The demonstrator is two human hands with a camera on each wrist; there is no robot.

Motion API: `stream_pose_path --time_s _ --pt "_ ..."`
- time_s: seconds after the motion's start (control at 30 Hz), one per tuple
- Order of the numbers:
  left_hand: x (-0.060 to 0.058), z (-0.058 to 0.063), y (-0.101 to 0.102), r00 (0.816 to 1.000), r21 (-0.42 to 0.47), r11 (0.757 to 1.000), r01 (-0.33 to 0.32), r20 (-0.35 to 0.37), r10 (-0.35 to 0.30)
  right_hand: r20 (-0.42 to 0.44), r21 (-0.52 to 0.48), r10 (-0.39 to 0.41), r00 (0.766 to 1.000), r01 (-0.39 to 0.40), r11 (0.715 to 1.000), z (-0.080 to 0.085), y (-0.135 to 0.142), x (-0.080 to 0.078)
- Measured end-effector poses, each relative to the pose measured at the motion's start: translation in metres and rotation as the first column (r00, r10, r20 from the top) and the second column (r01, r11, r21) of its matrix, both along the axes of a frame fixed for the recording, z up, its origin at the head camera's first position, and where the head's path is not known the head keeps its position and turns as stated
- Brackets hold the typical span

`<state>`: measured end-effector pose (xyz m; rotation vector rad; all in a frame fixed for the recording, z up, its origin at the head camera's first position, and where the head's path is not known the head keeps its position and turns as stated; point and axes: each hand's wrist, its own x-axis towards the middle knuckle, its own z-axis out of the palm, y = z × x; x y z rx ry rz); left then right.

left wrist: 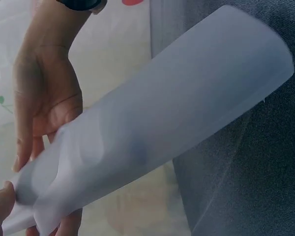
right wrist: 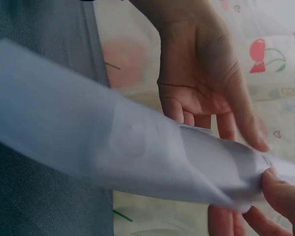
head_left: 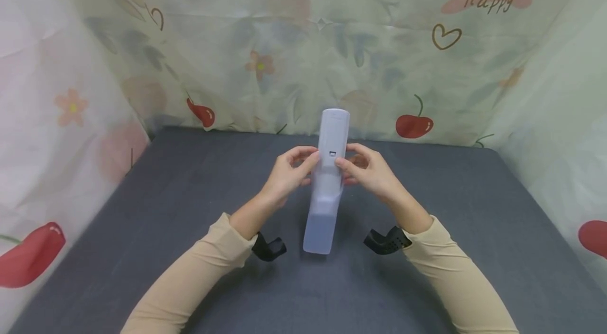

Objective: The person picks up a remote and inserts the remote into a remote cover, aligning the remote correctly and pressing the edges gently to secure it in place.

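Note:
A long white remote control (head_left: 334, 131) stands up in front of me, leaning slightly, with a small dark notch in its facing side. A translucent soft sleeve (head_left: 322, 226) covers its lower part and hangs beyond its end as a flat, bare length. My left hand (head_left: 290, 169) holds the remote by its left edge, thumb in front and fingers behind. My right hand (head_left: 372, 169) grips the opposite edge, its thumb pressing near the notch. In the left wrist view the sleeve (left wrist: 187, 78) has a loose, folded mouth around the remote, close to the fingers.
The dark grey tabletop (head_left: 142, 228) lies below the hands. Patterned cloth (head_left: 322, 60) hangs at the back and both sides. Each wrist wears a black bracket, at the left wrist (head_left: 269, 248) and the right (head_left: 388, 241).

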<state>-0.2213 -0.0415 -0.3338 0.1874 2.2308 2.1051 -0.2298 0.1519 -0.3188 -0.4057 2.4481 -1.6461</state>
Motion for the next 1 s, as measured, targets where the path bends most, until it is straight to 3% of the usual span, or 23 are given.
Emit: stream_pose_path --time_s 0.13,0.33,0.53,1.0 --pt "-0.001 0.001 0.000 1.000 -0.051 0.999 -0.017 -0.018 0.016 0.012 -0.026 -0.007 1.000 0.007 1.000 -0.001 0.001 0.001" --pt "-0.003 0.002 -0.003 0.996 -0.002 0.997 -0.074 -0.058 0.074 0.050 -0.035 0.033 0.998 -0.032 0.999 -0.006 0.004 0.003" --pt "-0.004 0.002 -0.005 0.995 -0.030 0.997 -0.068 -0.081 0.066 0.036 -0.074 0.044 0.998 -0.041 0.996 -0.010 0.003 0.005" --pt "-0.004 0.004 -0.001 0.990 -0.155 0.986 -0.064 -0.135 0.043 -0.036 -0.067 -0.126 0.991 0.123 0.990 -0.009 -0.006 0.009"
